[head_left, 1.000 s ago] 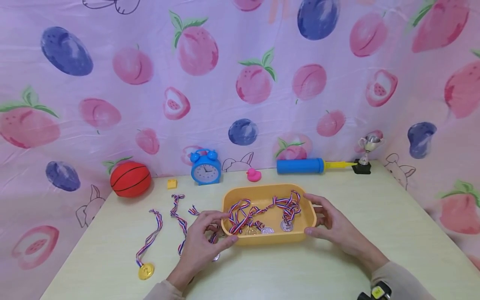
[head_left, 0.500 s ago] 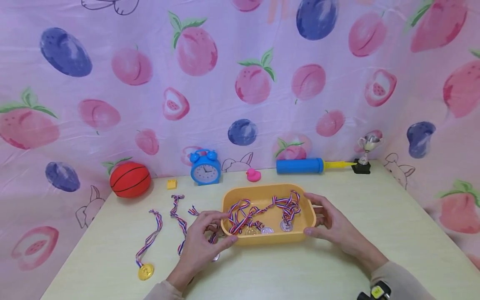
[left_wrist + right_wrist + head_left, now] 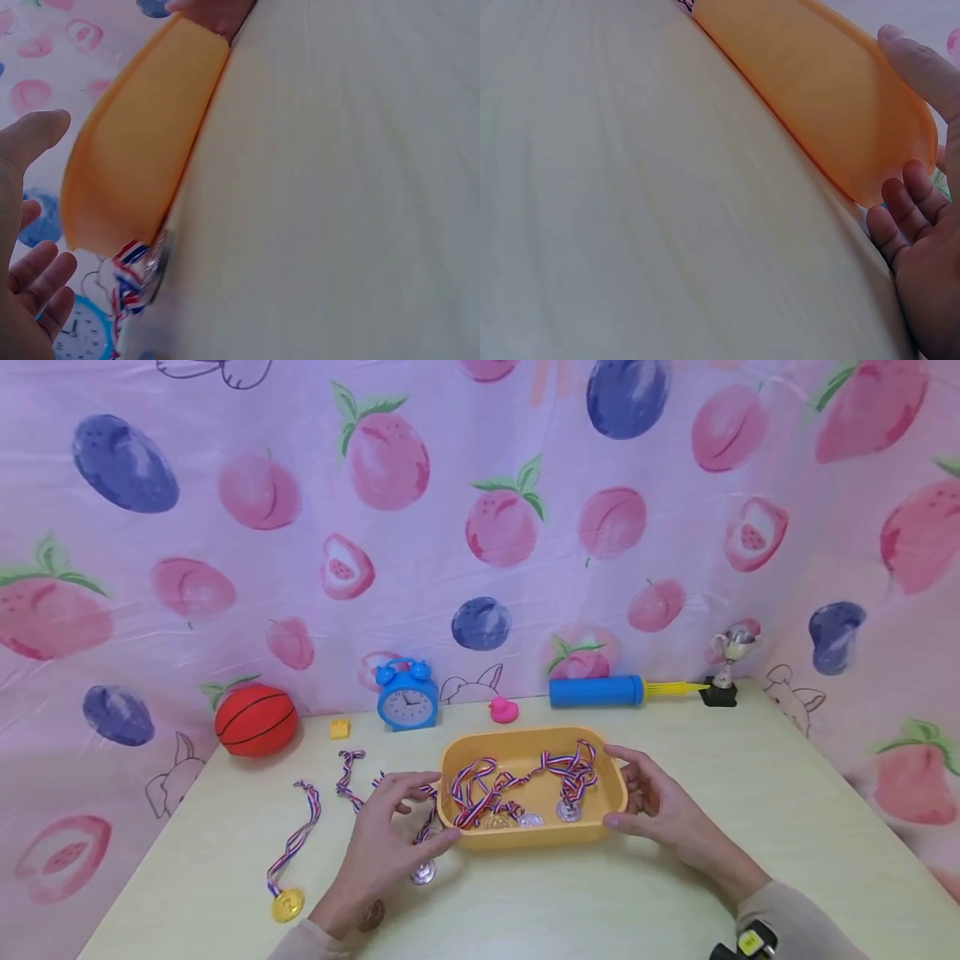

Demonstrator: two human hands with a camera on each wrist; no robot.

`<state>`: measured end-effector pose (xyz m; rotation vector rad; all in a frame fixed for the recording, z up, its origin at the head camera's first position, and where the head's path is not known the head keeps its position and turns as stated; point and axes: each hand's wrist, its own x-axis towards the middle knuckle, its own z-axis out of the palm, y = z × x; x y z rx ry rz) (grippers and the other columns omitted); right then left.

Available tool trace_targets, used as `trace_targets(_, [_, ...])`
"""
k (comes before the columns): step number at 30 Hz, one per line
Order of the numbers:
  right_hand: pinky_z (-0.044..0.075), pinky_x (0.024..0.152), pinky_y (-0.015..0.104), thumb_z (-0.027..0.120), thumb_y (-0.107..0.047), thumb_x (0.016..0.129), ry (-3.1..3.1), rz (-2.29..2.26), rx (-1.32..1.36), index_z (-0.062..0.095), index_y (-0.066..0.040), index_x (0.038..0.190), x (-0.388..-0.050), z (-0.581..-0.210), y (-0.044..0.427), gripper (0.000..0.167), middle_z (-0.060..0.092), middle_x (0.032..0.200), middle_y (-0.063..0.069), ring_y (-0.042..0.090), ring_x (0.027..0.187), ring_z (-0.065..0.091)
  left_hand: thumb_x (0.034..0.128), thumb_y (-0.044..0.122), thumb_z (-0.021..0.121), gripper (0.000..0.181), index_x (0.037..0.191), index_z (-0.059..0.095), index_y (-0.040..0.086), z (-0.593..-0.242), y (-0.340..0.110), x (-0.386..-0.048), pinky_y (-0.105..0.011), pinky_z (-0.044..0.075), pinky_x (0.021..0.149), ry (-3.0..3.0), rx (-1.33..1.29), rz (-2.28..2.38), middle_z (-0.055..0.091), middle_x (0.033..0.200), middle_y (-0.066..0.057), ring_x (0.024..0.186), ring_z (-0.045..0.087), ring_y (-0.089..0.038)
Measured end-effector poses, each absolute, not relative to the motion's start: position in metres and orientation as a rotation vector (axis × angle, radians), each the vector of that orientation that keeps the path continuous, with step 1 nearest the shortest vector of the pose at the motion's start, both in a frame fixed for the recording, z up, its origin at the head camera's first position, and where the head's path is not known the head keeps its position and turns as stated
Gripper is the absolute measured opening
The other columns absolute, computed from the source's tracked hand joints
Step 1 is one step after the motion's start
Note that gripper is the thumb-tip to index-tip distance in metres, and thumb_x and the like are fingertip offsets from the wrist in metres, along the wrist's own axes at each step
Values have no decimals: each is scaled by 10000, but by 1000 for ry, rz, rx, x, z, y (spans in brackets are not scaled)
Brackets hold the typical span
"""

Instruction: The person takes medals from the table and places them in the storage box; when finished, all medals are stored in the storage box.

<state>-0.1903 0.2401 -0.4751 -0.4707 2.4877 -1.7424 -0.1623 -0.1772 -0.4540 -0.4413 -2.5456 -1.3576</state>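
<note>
I have the left hand free of the tray, fingers spread; whether the right hand, curved about the far end, grips it, I can't tell. On the bench, the tray sits upright between them, tangled ribbons inside. My worry: a silver medal lies just outside its near left corner — a leftward shove could drag or pin it.
</note>
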Motion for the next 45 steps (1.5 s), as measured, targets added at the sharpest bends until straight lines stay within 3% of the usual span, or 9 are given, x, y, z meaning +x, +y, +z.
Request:
trace_targets(8, [552, 787, 243, 868, -87, 975, 2433, -1843, -486, 451, -179, 1684, -187, -473, 243, 827, 539, 1215, 194, 248, 961, 593, 818, 299, 1023, 753, 1465, 658, 416, -443, -198, -150, -518, 597, 994, -2556, -449, -1248, 654, 1402, 107, 1226, 680, -198])
trace_targets(12, [543, 781, 232, 858, -71, 980, 2419, -1867, -497, 499, -147, 1650, -186, -472, 244, 765, 532, 1188, 197, 213, 945, 597, 801, 282, 1034, 776, 1460, 657, 442, -447, -205, -143, -497, 612, 980, -2597, -439, -1224, 659, 1383, 122, 1220, 681, -184])
trace_targets(19, [593, 905, 225, 867, -46, 962, 2391, -1910, -485, 562, -87, 1572, -186, -474, 243, 683, 553, 1204, 233, 248, 1068, 644, 799, 363, 1036, 693, 1414, 718, 355, -458, -214, -139, -454, 614, 1008, -2684, -439, -1278, 669, 1384, 177, 1201, 698, -195])
trace_targets(28, [605, 870, 222, 862, -3, 953, 2373, -1953, -488, 580, -50, 1521, -186, -477, 244, 636, 555, 1223, 310, 188, 1005, 657, 770, 512, 1027, 588, 1289, 772, 401, -465, -218, -141, -309, 589, 949, -2847, -411, -1160, 677, 1278, 144, 1104, 627, -143])
trace_targets(39, [579, 831, 212, 871, -13, 946, 2377, -1957, -476, 574, -44, 1516, -185, -477, 242, 643, 550, 1189, 272, 192, 971, 620, 782, 590, 989, 594, 1290, 790, 358, -471, -223, -144, -310, 596, 968, -2905, -465, -1060, 682, 1217, 164, 1107, 619, -98])
trace_targets(45, [580, 838, 217, 874, -37, 953, 2381, -1948, -468, 578, -68, 1514, -186, -477, 243, 635, 563, 1200, 270, 204, 985, 624, 786, 621, 970, 590, 1290, 805, 363, -473, -223, -146, -375, 600, 1029, -2933, -504, -1032, 665, 1191, 204, 1164, 592, -71])
